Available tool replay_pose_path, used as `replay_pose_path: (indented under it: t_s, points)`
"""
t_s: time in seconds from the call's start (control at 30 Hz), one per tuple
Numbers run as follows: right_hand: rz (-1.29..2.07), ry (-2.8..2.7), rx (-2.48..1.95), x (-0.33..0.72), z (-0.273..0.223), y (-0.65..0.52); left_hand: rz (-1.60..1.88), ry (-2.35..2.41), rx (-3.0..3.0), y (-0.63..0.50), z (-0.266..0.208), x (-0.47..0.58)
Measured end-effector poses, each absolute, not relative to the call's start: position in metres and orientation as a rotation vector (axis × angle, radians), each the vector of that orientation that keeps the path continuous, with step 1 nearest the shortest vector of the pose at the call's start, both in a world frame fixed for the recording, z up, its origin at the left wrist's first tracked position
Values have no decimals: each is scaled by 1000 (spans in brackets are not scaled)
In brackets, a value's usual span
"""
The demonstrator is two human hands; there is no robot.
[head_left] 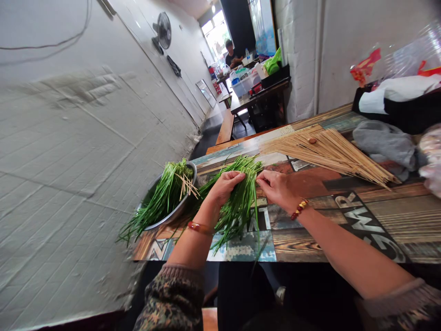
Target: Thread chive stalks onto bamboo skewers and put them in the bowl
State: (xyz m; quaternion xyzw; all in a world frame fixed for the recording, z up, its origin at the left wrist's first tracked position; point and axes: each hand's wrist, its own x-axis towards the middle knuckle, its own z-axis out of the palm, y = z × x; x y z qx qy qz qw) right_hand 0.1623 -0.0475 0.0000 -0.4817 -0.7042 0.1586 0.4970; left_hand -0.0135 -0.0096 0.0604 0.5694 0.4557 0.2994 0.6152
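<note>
A loose pile of long green chives (237, 216) lies on the table in front of me, their pale cut ends pointing away. My left hand (227, 184) is closed over the near side of these ends, thumb and fingers pinching some chives. At the right edge of the pile my right hand (277, 187) is closed in a pinch on a chive, whose green blade hangs down towards the table edge. To the left, a metal bowl (193, 172) holds more chives (156, 197), with several bamboo skewers (186, 185) sticking out of them.
Many loose bamboo skewers (344, 156) are fanned out on the wood-patterned table (296, 248), right of my hands. Plastic bags (384, 142) and a black container (406, 112) stand at the far right. A white wall (69, 184) runs along the left. Another person (233, 57) sits far behind.
</note>
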Motion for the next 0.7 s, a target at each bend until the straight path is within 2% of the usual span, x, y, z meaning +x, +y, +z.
replay_pose_path:
  t_s: [0.3,0.53,0.7]
  points:
    - [472,-1654,-1188,165,5,-46,687,1055,1355,-11,64,-10]
    - [1108,-1431,-1072,170,9,-43,646,1082,1544,-7,68,-7]
    - [1261,-1349,-1078,166,8,-46,519,1133,1659,-5,72,-1]
